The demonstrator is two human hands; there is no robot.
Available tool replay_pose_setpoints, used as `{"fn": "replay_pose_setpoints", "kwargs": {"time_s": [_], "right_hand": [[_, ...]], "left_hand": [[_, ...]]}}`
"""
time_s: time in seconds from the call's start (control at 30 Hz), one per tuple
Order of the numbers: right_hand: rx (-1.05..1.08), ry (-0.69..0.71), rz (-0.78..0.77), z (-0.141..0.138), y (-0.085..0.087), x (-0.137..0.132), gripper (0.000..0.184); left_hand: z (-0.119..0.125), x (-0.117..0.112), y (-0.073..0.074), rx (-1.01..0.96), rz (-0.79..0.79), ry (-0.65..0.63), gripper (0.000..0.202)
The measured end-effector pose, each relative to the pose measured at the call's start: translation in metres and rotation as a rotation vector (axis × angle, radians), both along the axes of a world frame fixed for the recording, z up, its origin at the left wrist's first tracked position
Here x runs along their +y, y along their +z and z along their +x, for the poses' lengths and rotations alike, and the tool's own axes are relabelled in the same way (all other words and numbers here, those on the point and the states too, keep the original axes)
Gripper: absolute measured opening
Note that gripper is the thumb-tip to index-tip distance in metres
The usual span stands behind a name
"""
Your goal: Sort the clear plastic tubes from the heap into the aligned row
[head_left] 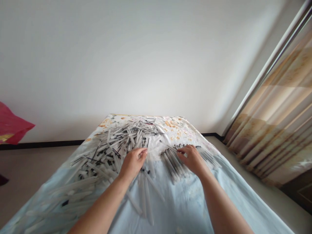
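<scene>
My right hand (191,158) is closed in a pinch on a thin pale stick with a dark tip (168,146), which looks like a pen refill and points left. Below that hand lies a neat row of pale pen-like tubes with dark ends (172,165), side by side. My left hand (134,161) has thumb and fingers pressed together near the table's middle. A faint, blurred pale strip shows by its fingertips, too unclear to name. Several loose tubes with black ends (146,198) lie fanned out just below the left hand.
A big jumbled pile of pale tubes and thin dark sticks (107,149) covers the table's left and far side. Under everything is a flowered blue-white cloth (185,208). A white wall (156,65) stands behind, a curtain (280,130) at right, something red (14,125) at left.
</scene>
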State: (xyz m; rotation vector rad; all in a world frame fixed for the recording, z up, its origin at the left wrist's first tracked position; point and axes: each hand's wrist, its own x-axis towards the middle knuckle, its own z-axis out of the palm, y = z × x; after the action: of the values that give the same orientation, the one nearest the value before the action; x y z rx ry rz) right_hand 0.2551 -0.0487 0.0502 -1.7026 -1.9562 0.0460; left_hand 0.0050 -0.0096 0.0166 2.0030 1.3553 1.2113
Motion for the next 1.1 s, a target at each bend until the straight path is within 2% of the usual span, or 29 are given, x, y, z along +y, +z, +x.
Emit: {"fn": "replay_pose_setpoints", "kwargs": {"time_s": [0.07,0.17,0.37,0.53,0.67,0.8,0.93,1.1], "right_hand": [[-0.016,-0.074,-0.014,0.014,-0.003,-0.004,0.024],[-0.041,-0.104,-0.044,0.022,-0.013,-0.007,0.026],[-0.083,-0.131,-0.09,0.015,-0.031,-0.006,0.026],[-0.104,-0.131,-0.047,0.007,-0.031,-0.006,0.027],[-0.078,0.02,-0.01,-0.017,-0.023,-0.008,0.025],[-0.086,0.147,-0.177,-0.056,-0.022,-0.002,0.024],[-0.173,0.097,-0.274,-0.087,-0.033,0.016,0.023],[-0.213,0.046,-0.344,-0.102,-0.048,0.033,0.028]], "left_hand": [[0.0,-0.001,-0.001,0.067,-0.017,-0.009,0.029],[0.0,-0.002,-0.003,0.173,-0.036,-0.013,0.029],[-0.006,0.0,-0.008,0.341,-0.024,0.08,0.028],[-0.01,0.003,-0.011,0.436,-0.034,0.126,0.027],[-0.007,0.003,-0.014,0.493,-0.021,0.141,0.026],[-0.003,0.0,-0.015,0.527,-0.006,0.127,0.026],[-0.003,-0.002,-0.012,0.535,-0.028,0.145,0.025],[-0.007,-0.004,-0.005,0.546,-0.022,0.15,0.027]]}}
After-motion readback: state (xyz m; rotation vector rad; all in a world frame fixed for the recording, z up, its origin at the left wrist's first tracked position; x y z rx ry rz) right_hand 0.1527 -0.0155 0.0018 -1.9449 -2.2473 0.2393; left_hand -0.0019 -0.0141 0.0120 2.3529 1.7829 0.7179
